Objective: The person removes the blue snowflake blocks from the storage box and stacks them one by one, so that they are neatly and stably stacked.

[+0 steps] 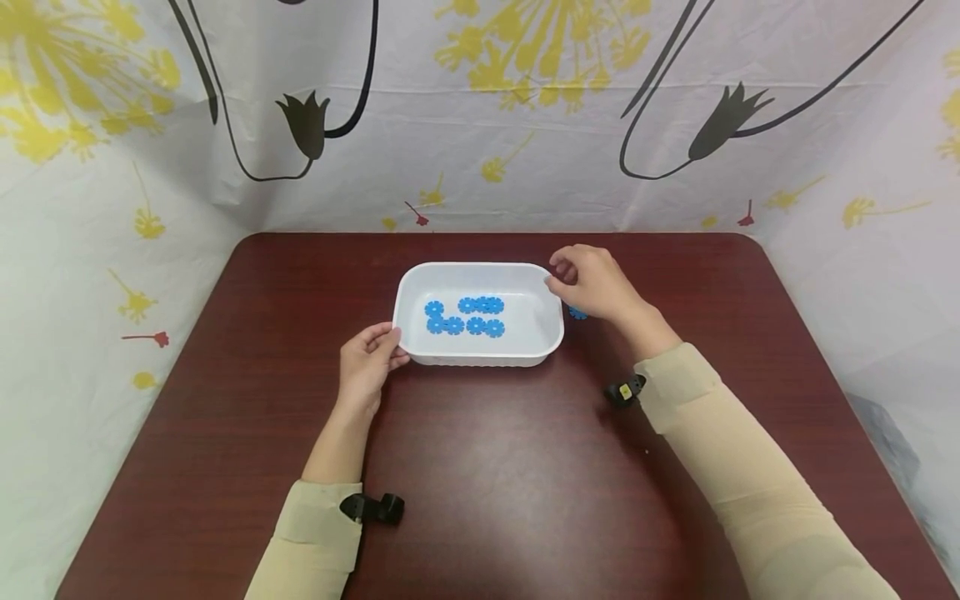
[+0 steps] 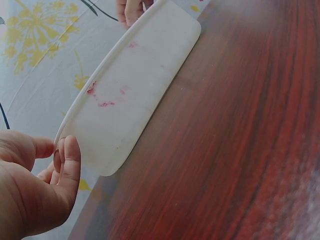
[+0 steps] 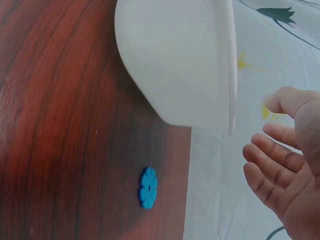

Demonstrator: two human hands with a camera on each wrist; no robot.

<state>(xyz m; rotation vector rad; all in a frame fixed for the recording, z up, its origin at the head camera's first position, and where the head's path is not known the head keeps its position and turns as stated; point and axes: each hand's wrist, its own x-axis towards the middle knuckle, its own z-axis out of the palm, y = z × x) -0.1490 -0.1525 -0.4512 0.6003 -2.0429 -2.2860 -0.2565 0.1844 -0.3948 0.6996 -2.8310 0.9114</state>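
Collecting seems in hand: the left hand [image 1: 366, 365] pinches the tray [image 1: 480, 361]; the right hand [image 1: 597, 286], empty, fingers loosely bent, probably must lower to the outside disc [image 3: 148, 188].

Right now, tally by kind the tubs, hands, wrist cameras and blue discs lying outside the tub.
White plastic tub: 1
Hands, left hand and right hand: 2
Black wrist cameras: 2
Blue notched disc outside the tub: 1
Total: 6
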